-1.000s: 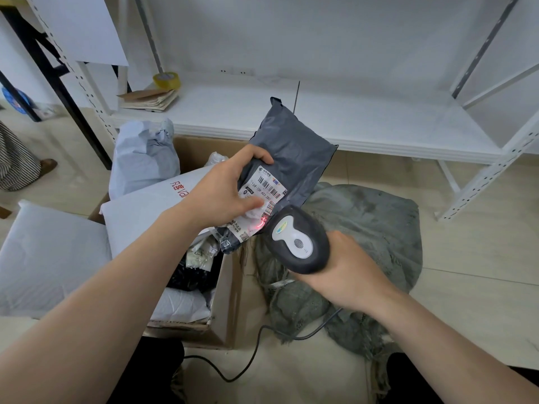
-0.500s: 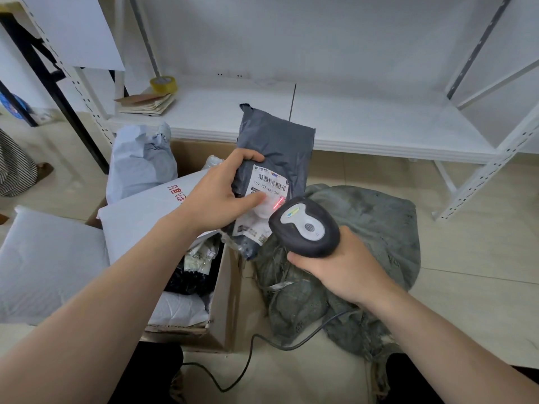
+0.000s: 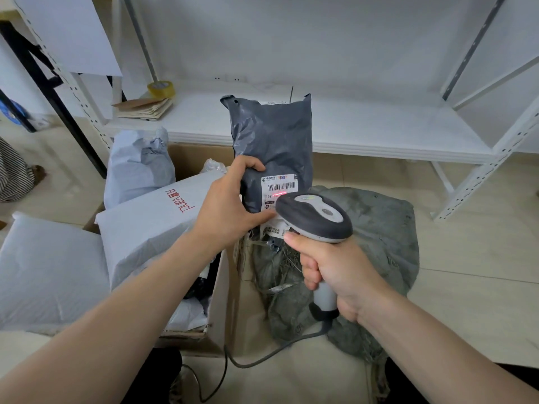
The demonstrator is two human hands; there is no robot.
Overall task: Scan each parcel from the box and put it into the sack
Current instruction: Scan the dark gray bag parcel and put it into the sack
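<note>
Above the near edge of a crumpled grey-green woven sack [image 3: 379, 228], beside the open brown cardboard box [image 3: 220, 290], the left hand [image 3: 230, 205] grips a dark grey plastic parcel [image 3: 271, 141] upright; the right hand [image 3: 335, 272] clasps a grey corded scanner [image 3: 315, 217] at its white label [image 3: 278, 186]; bare tiled floor [image 3: 466, 287] lies rightward

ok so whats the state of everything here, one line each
dark grey parcel, held upright, red scan line on its label
left hand, grips the parcel's side
barcode scanner, aimed at the label, light on
right hand, grips the scanner's handle
cardboard box, open, parcels inside
sack, crumpled on the floor
tape roll, lying on the shelf
</note>
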